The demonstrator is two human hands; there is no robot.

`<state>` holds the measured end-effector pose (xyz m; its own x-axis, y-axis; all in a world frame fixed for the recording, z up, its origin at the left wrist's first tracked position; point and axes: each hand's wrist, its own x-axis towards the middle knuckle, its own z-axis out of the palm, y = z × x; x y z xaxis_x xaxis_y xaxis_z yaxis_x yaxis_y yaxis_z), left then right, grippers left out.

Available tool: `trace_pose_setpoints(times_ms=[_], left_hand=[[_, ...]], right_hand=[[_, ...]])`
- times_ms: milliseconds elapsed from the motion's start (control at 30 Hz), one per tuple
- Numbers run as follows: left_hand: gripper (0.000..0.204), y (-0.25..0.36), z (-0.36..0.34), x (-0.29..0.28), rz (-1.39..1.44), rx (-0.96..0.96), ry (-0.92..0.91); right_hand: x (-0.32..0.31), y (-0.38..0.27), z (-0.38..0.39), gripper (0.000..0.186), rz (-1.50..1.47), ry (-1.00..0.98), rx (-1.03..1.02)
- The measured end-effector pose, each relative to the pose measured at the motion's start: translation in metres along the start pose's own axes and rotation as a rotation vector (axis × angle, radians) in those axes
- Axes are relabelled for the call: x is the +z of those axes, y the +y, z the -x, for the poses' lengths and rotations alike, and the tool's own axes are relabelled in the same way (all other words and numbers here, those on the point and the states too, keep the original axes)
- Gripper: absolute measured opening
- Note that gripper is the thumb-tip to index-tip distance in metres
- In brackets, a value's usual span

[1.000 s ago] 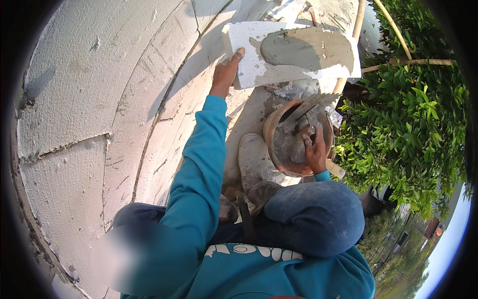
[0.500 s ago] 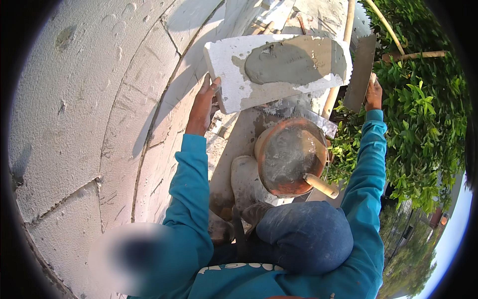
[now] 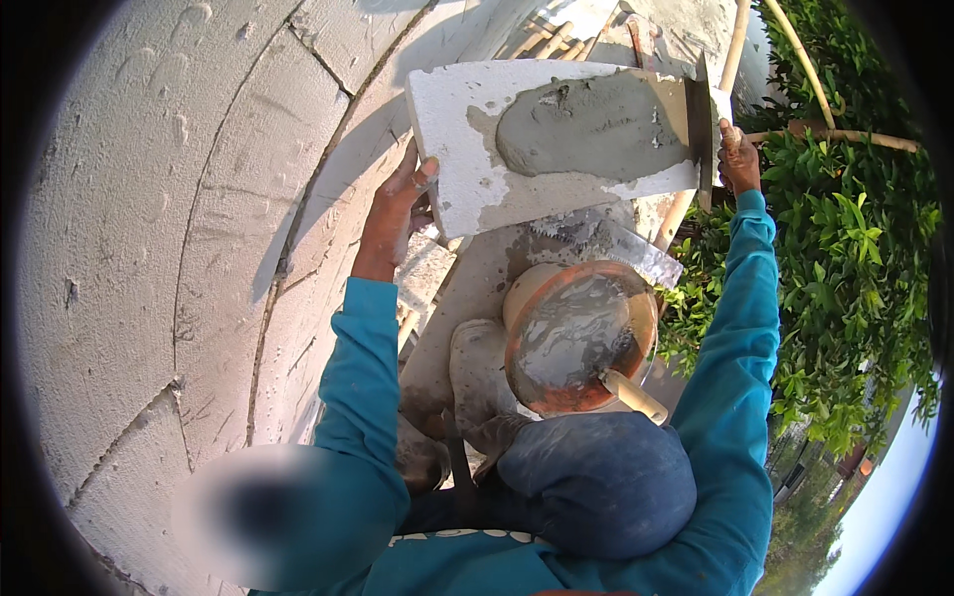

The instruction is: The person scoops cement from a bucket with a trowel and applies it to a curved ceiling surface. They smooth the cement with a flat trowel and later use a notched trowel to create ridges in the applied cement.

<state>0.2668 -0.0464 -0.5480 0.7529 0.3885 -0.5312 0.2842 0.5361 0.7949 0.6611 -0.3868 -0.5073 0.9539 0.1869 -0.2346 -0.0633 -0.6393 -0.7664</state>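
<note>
I hold a white lightweight building block flat in front of me at both ends. A wide patch of wet grey mortar covers its upper face. My left hand grips the block's left end, thumb on top. My right hand grips the right end, arm stretched upward. Below the block an orange bucket smeared with mortar stands near my knee, and a pale tool handle sticks out of it.
A curved wall of white blocks with mortar joints fills the left. A toothed metal blade lies above the bucket. Green bushes and bamboo poles stand on the right.
My right hand left the bucket and rose to the block's right end. The block, first held by the left hand alone, now sits larger and closer in both hands.
</note>
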Motion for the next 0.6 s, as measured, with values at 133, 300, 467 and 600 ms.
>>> trace_pose_setpoints(times_ms=[133,300,467,600], left_hand=[[0.092,0.004,-0.001,0.007,0.046,-0.004,-0.031],[0.091,-0.001,-0.003,0.002,0.073,0.041,0.027],[0.093,-0.001,0.001,0.001,0.051,0.031,0.042],[0.086,-0.008,-0.001,0.000,0.105,0.020,0.016]], right_hand=[[0.024,-0.002,0.019,0.058,0.157,-0.028,-0.282],[0.091,-0.061,0.090,0.048,-0.005,-0.174,-0.182],[0.128,-0.086,0.126,0.060,0.213,-0.145,-0.354],[0.162,-0.098,0.156,0.055,0.228,-0.094,-0.470]])
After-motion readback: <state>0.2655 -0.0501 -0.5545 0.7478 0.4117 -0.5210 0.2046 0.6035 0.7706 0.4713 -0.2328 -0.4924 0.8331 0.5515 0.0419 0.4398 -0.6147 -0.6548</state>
